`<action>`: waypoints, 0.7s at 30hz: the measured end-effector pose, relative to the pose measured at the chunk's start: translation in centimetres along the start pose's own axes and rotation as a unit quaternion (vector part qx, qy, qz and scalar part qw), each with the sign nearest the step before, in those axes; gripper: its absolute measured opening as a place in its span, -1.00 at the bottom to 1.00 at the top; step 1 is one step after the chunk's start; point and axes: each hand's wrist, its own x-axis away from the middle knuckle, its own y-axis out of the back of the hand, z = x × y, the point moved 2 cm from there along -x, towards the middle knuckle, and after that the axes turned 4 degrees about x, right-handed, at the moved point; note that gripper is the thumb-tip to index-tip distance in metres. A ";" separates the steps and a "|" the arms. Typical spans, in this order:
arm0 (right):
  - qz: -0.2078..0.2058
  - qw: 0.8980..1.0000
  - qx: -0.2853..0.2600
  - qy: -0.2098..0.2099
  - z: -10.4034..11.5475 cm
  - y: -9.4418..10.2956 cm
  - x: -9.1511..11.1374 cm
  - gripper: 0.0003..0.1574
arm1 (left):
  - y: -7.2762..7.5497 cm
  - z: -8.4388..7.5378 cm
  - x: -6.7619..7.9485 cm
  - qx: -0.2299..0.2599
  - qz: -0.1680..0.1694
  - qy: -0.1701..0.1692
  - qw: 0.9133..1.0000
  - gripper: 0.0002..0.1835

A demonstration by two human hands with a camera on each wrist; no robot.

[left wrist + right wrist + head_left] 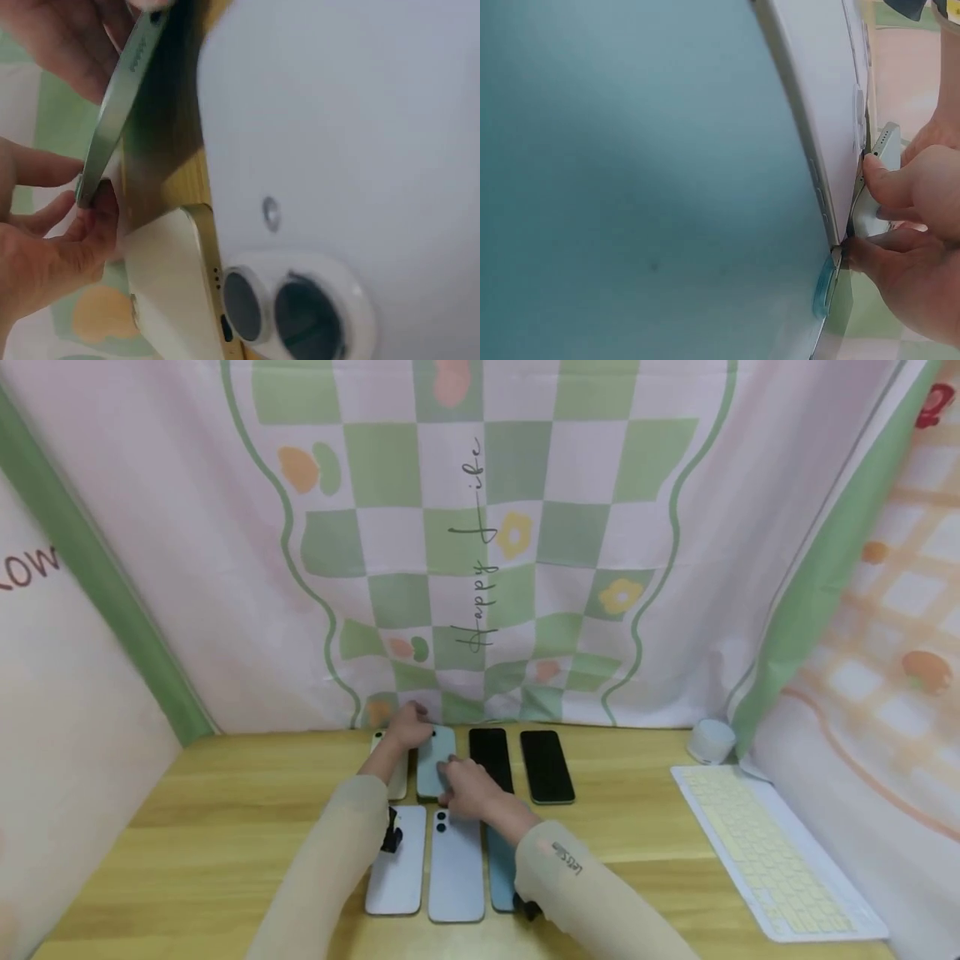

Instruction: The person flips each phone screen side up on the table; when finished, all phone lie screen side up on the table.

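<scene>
A pale blue-green phone (pixel 433 770) is at the back of the table, raised and tilted on its edge in the left wrist view. My left hand (pixel 409 727) pinches its far end between thumb and fingers. At the near right side, my right hand (pixel 471 788) grips the same phone (pixel 112 124). A cream phone (pixel 169 277) lies beside it, partly behind my left arm. Close under my wrists are a white phone (pixel 396 877), a pale lilac phone (pixel 457 877) and a blue phone (pixel 645 165), partly covered by my right sleeve.
Two phones with dark screens, one black (pixel 489 753) and another (pixel 547 767), lie at the back right. A white keyboard (pixel 780 852) with cream keys and a small white cylinder (pixel 711 742) stand farther right. A checkered curtain (pixel 480 568) hangs behind the wooden table (pixel 225 827).
</scene>
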 end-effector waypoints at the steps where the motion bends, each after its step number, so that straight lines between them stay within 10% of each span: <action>1: 0.003 1.000 -0.003 -0.001 0.0 0.0 0.0 -0.52 | 0.1 -0.1 0.1 0.010 0.003 0.003 1.000 -0.44; 11: 0.025 0.999 -0.027 -0.024 -0.2 0.1 0.0 -0.32 | 0.1 0.9 0.1 -0.007 0.003 0.010 1.000 -0.47; 21: 0.036 0.999 -0.001 -0.017 0.0 0.1 -0.2 -0.36 | 1.0 1.8 0.3 0.083 0.098 0.044 0.991 -0.37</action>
